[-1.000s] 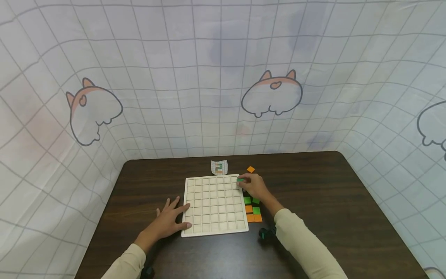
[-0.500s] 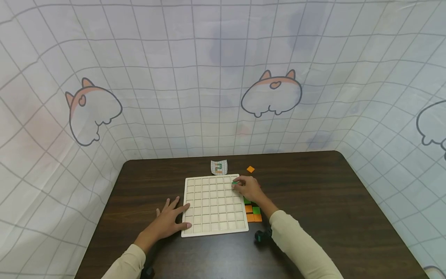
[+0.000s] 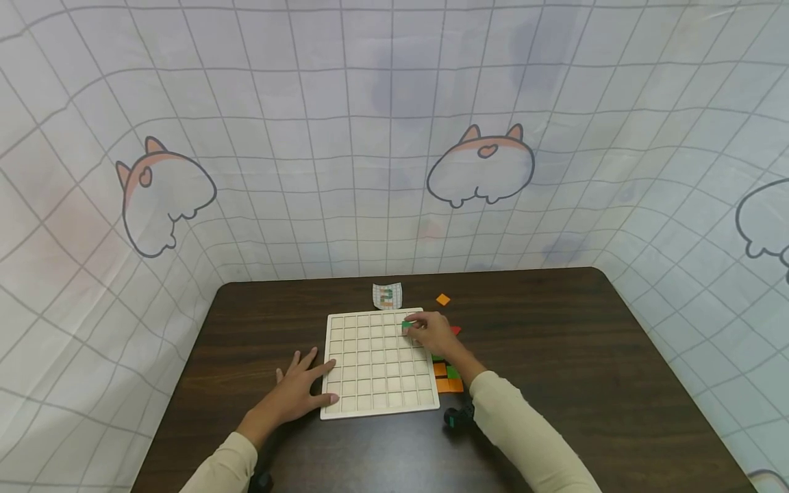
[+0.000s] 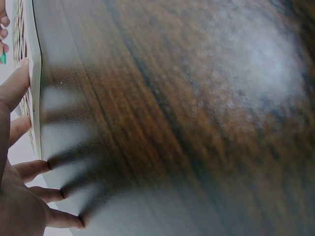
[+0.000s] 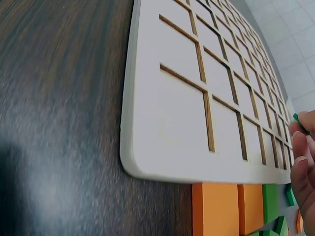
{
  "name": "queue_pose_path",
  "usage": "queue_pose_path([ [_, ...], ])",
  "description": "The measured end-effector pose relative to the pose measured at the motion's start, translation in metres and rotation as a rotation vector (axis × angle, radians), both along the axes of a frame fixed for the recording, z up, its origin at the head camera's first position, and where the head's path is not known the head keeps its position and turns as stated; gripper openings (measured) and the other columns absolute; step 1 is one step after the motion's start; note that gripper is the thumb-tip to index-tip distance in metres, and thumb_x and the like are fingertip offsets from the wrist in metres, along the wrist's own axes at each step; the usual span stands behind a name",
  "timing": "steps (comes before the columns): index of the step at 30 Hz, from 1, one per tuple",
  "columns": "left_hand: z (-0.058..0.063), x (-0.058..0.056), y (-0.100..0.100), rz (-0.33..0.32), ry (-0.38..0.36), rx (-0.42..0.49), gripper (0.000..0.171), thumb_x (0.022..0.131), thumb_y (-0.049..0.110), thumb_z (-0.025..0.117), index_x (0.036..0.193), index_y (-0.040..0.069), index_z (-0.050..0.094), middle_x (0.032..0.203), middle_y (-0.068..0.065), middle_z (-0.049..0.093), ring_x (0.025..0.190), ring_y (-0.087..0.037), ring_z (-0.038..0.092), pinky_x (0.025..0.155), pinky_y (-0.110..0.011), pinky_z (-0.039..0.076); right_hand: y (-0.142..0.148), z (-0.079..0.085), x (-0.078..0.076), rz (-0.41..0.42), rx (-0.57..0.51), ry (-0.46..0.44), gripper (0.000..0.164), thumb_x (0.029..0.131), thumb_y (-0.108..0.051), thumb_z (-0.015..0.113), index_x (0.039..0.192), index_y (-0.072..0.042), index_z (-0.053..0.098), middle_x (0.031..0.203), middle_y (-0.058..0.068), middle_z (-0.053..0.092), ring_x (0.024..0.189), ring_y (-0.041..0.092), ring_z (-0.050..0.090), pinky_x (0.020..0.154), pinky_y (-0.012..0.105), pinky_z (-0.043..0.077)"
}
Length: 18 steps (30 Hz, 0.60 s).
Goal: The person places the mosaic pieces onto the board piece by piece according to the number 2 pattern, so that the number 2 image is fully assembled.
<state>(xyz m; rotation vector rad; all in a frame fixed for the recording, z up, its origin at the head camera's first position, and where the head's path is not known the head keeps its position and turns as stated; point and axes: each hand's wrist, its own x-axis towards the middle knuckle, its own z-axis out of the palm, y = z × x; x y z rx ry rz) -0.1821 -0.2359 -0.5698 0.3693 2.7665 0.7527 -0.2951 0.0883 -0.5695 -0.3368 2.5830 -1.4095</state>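
A white grid board (image 3: 381, 366) with square recesses lies on the dark wooden table. My right hand (image 3: 434, 333) pinches a small green square tile (image 3: 406, 328) over the board's far right part; that tile (image 5: 300, 123) shows edge-on between the fingertips in the right wrist view. Spread out at the board's left edge, my left hand (image 3: 294, 389) rests its thumb and index finger on the rim, while the other fingers touch the table, as the left wrist view shows.
Orange tiles (image 3: 448, 385) and green tiles (image 3: 453, 372) lie along the board's right side. A red tile (image 3: 455, 330) peeks out behind the right hand. Farther back are a lone orange tile (image 3: 443, 299) and a pattern card (image 3: 387, 296) with coloured squares.
My right hand has carried the green tile leftward, from the board's right edge to over its squares. A red tile has come into sight behind it. The left hand stays in place.
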Motion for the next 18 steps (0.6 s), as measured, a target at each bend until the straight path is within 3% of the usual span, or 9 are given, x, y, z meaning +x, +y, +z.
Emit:
queue_pose_path([
  [5, 0.001, 0.0, 0.0, 0.003, -0.005, 0.002, 0.078, 0.087, 0.056, 0.072, 0.152, 0.02, 0.047, 0.164, -0.025, 0.021, 0.149, -0.057, 0.005, 0.101, -0.087, 0.005, -0.007, -0.001, -0.001, 0.008, -0.014, 0.002, 0.024, 0.095, -0.017, 0.07, 0.117, -0.01, 0.074, 0.1, 0.007, 0.072, 0.074, 0.012, 0.065, 0.066, 0.029, 0.056],
  [18, 0.0, 0.0, 0.0, -0.003, -0.007, -0.004, 0.078, 0.087, 0.057, 0.07, 0.152, 0.021, 0.047, 0.164, -0.025, 0.02, 0.149, -0.058, 0.006, 0.101, -0.087, 0.006, -0.021, -0.007, -0.001, 0.058, 0.032, 0.038, 0.025, 0.095, -0.019, 0.07, 0.117, -0.007, 0.072, 0.098, 0.006, 0.071, 0.079, 0.013, 0.064, 0.069, 0.03, 0.054],
])
